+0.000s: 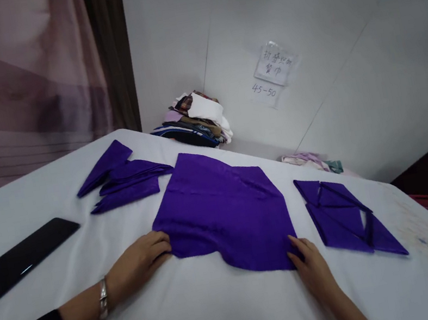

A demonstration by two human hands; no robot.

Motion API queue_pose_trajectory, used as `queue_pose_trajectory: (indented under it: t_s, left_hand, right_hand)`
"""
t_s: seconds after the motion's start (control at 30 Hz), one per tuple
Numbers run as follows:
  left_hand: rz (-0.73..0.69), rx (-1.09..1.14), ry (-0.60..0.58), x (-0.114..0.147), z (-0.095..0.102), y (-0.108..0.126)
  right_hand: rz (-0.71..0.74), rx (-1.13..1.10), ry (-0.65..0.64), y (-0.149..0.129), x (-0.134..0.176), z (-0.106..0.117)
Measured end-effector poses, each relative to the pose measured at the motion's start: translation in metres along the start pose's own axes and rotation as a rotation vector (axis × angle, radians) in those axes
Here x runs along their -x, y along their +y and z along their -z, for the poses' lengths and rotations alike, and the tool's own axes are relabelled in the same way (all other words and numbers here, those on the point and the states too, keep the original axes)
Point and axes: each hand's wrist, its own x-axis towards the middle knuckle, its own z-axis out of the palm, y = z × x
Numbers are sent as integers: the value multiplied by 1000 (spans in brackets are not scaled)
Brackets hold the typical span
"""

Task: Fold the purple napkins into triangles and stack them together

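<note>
A purple cloth napkin (227, 210) lies spread over the white-covered table, with soft creases and a wavy near edge. At its near left corner, my left hand (138, 259) grips the cloth with fingers closed; a silver bracelet is on that wrist. Thumb and fingers of my right hand (309, 262) pinch the near right corner. Beyond my left hand, several folded purple napkins (128, 178) lie in a loose heap. To the right, more purple napkins (348, 216) are folded into flat, angular shapes that partly overlap.
A long black glossy object (25, 262) lies at the table's left. Piled clothes (196, 119) stand by the wall behind the far edge, with more fabric (309, 162) further right. Handwritten paper signs (274, 64) hang on the wall. A pink curtain (19, 89) hangs at the left.
</note>
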Motion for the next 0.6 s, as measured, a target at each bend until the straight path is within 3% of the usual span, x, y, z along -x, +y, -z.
queue_pose_trajectory:
  t_s: [0.13, 0.3, 0.47, 0.6]
  left_hand:
    - [17, 30, 54, -1, 7, -2]
    - [113, 113, 217, 29, 20, -15]
    - [233, 193, 185, 64, 29, -10]
    - [346, 248, 219, 77, 41, 4]
  right_hand:
    - [52, 22, -23, -8, -1, 4]
    - [28, -89, -111, -18, 19, 18]
    - [-21, -239, -187, -31, 50, 36]
    - [-127, -340, -190, -44, 68, 64]
